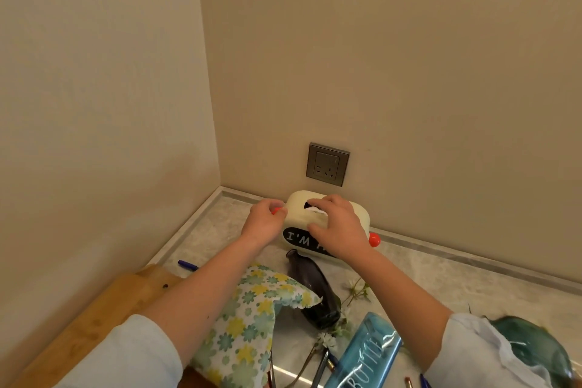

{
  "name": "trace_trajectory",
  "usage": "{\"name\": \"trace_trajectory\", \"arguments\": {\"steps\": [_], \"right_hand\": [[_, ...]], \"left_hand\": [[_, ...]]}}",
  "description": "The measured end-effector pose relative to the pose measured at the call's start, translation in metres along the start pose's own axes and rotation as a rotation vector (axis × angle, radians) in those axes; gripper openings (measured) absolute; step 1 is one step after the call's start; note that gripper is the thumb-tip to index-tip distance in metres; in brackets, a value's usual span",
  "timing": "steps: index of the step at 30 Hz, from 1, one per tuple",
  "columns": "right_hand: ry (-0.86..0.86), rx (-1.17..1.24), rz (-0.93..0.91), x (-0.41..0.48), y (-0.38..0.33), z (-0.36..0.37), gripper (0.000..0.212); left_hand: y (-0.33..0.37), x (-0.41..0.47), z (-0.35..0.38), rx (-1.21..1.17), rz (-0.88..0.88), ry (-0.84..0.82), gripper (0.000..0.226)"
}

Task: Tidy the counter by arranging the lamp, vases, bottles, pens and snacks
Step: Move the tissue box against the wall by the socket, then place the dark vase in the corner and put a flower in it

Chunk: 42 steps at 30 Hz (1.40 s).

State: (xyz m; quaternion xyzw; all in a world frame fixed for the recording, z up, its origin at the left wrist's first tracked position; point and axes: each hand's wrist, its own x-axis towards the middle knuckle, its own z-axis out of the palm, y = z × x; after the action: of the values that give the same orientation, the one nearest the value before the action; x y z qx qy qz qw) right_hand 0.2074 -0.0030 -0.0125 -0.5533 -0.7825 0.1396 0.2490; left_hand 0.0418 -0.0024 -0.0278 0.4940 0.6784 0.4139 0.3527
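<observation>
The cream tissue box (327, 224), smooth and round-cornered, sits by the back wall under the socket (327, 164), near the counter's (214, 230) corner, with bare marbled counter to its left. The left hand (263, 224) pinches an orange knob (277, 210) at the box's left end; the right hand (338, 227) lies spread over its top, with another orange knob (374, 239) just beside it. Nearer, a dark glass vase (315, 290) lies on its side beside a floral cloth (248, 324), a blue bottle (362, 356) and a pen (188, 264).
</observation>
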Motion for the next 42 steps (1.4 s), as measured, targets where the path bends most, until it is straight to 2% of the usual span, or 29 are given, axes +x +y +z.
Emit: {"name": "trace_trajectory", "arguments": {"steps": [8,13,15,19,23,27,30,33,42], "right_hand": [[0.001,0.179,0.081,-0.036,-0.02,-0.001,0.038],[-0.157,0.171,0.233,-0.061,-0.011,-0.002,0.041],[-0.226,0.15,0.272,-0.068,-0.006,0.0,0.046],[-0.332,0.099,0.326,-0.071,-0.001,0.005,0.053],[-0.389,0.07,0.354,-0.064,0.002,0.012,0.045],[-0.451,0.038,0.373,-0.057,0.007,0.022,0.038],[-0.495,0.083,0.395,-0.051,0.013,0.03,0.026],[-0.517,0.155,0.413,-0.049,0.015,0.032,0.029],[-0.43,0.264,0.353,-0.042,0.004,0.019,0.029]], "left_hand": [[0.002,-0.045,-0.018,-0.067,0.059,-0.08,0.024],[0.0,-0.071,-0.01,-0.023,0.051,-0.137,0.025],[-0.003,-0.075,-0.005,0.076,0.059,-0.178,0.028],[-0.009,-0.079,0.007,0.432,0.08,-0.214,0.04],[-0.009,-0.075,0.017,0.745,0.039,-0.305,0.036],[-0.008,-0.06,0.025,0.885,-0.017,-0.377,0.032],[-0.012,-0.05,0.03,0.905,-0.048,-0.459,0.036],[-0.021,-0.042,0.032,0.864,-0.067,-0.505,0.041],[-0.008,-0.049,0.012,0.742,-0.041,-0.379,0.036]]}}
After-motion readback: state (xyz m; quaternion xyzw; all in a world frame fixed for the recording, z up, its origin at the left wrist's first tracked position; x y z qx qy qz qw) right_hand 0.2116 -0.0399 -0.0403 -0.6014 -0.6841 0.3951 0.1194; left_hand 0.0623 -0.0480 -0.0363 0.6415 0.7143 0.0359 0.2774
